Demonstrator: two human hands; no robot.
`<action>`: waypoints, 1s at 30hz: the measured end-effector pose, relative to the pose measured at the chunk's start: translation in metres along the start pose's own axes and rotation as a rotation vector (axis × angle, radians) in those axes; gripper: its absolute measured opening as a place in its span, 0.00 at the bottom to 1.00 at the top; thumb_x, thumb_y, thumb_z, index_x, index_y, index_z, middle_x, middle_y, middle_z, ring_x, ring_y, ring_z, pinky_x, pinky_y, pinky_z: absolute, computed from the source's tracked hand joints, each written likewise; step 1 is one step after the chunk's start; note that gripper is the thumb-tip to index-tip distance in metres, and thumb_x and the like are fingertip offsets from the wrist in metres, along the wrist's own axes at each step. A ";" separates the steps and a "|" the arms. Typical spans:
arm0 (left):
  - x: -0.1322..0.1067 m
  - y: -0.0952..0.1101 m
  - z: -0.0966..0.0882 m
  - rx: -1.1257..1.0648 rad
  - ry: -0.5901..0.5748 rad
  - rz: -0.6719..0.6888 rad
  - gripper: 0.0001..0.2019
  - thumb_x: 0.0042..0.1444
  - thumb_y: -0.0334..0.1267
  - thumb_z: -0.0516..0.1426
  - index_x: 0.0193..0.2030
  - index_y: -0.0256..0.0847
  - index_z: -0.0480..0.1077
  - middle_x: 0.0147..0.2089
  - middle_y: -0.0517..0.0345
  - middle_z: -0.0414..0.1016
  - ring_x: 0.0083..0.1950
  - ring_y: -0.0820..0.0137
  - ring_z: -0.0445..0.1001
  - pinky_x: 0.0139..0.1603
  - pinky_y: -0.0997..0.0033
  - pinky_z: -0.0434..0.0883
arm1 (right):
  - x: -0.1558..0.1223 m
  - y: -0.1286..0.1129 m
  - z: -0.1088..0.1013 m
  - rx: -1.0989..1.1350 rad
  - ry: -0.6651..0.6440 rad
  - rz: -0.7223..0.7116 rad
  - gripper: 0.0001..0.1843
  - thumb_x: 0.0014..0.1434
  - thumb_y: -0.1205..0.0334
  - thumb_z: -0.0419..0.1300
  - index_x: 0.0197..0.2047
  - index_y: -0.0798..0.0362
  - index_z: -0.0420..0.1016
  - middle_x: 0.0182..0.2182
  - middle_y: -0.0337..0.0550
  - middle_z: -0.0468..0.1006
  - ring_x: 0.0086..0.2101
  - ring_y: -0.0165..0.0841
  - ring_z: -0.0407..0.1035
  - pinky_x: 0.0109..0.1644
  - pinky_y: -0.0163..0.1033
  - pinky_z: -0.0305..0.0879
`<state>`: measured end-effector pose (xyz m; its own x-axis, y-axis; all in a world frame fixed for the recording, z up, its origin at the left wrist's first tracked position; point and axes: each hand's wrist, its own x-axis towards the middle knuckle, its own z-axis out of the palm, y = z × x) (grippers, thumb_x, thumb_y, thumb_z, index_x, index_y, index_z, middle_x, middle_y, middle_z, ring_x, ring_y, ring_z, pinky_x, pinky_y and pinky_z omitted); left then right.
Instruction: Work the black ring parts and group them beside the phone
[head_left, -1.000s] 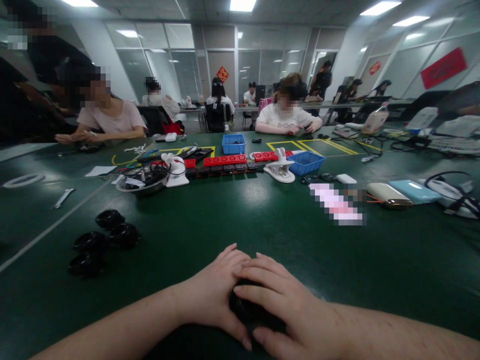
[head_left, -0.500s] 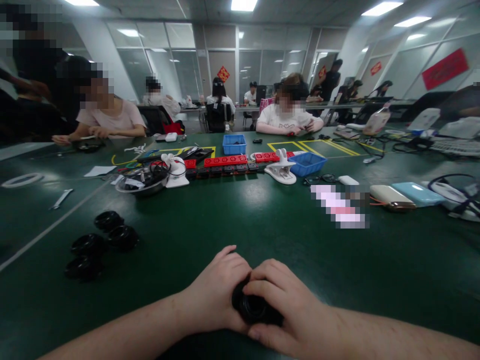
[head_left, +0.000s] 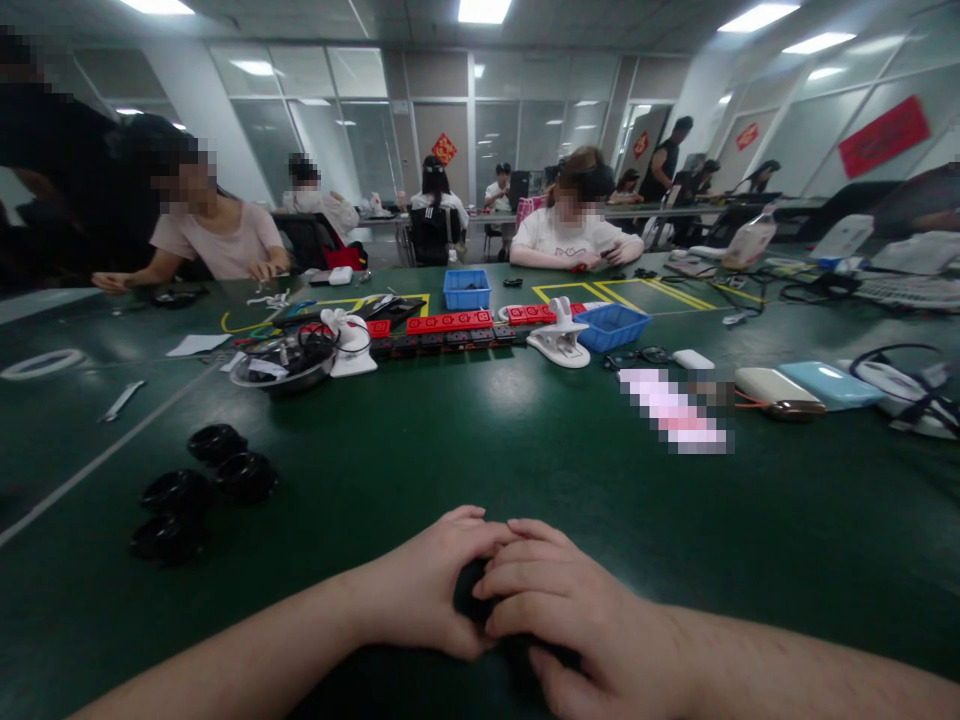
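Low at the front of the table, my left hand curls around the left side of a black round part. My right hand lies over the same part from the right, fingers bent across its top. Both hands' fingertips meet above it, so most of the part is hidden. Off to the left, several black ring-shaped parts of glossy look stand grouped on the green table.
A metal bowl of black pieces stands beside a white clip stand. Beyond are a red-and-black row of sockets, a second white clip stand and blue bins. A wrench lies left. People sit across the table.
My right hand's fingers have spread further over the black part, covering its round opening. The fingertips of both hands have come together above it.
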<state>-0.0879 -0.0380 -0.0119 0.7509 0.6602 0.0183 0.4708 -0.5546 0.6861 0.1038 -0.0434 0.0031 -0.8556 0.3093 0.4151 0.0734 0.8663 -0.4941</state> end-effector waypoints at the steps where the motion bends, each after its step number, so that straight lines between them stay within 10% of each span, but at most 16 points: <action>1: 0.000 0.000 0.000 0.001 -0.008 0.002 0.21 0.38 0.33 0.62 0.42 0.43 0.64 0.40 0.65 0.71 0.47 0.66 0.69 0.62 0.59 0.48 | 0.000 0.000 -0.001 -0.008 -0.019 0.005 0.17 0.47 0.70 0.48 0.40 0.57 0.68 0.41 0.46 0.73 0.46 0.32 0.65 0.60 0.46 0.45; 9: -0.002 0.003 0.014 0.114 0.030 -0.032 0.33 0.38 0.44 0.65 0.52 0.42 0.60 0.50 0.54 0.67 0.52 0.59 0.64 0.62 0.50 0.46 | -0.002 0.001 0.005 0.040 0.128 -0.022 0.20 0.54 0.61 0.53 0.50 0.57 0.62 0.45 0.49 0.69 0.47 0.36 0.61 0.54 0.45 0.56; 15: -0.002 0.003 0.026 0.129 0.144 -0.110 0.20 0.39 0.45 0.65 0.39 0.41 0.66 0.38 0.58 0.68 0.42 0.64 0.67 0.59 0.55 0.54 | -0.004 0.002 0.012 0.009 0.146 0.122 0.12 0.52 0.63 0.55 0.41 0.56 0.68 0.37 0.47 0.70 0.37 0.35 0.62 0.41 0.42 0.61; 30: 0.000 0.001 0.000 -0.041 -0.034 -0.021 0.18 0.45 0.36 0.62 0.43 0.42 0.64 0.45 0.60 0.70 0.51 0.65 0.66 0.62 0.58 0.49 | 0.001 0.004 0.004 0.098 0.143 -0.063 0.12 0.47 0.69 0.48 0.37 0.56 0.66 0.32 0.45 0.71 0.38 0.33 0.65 0.45 0.42 0.61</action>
<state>-0.0871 -0.0389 -0.0113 0.7568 0.6533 -0.0207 0.4676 -0.5190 0.7155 0.1009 -0.0412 -0.0011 -0.7751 0.3140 0.5483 -0.0344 0.8455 -0.5328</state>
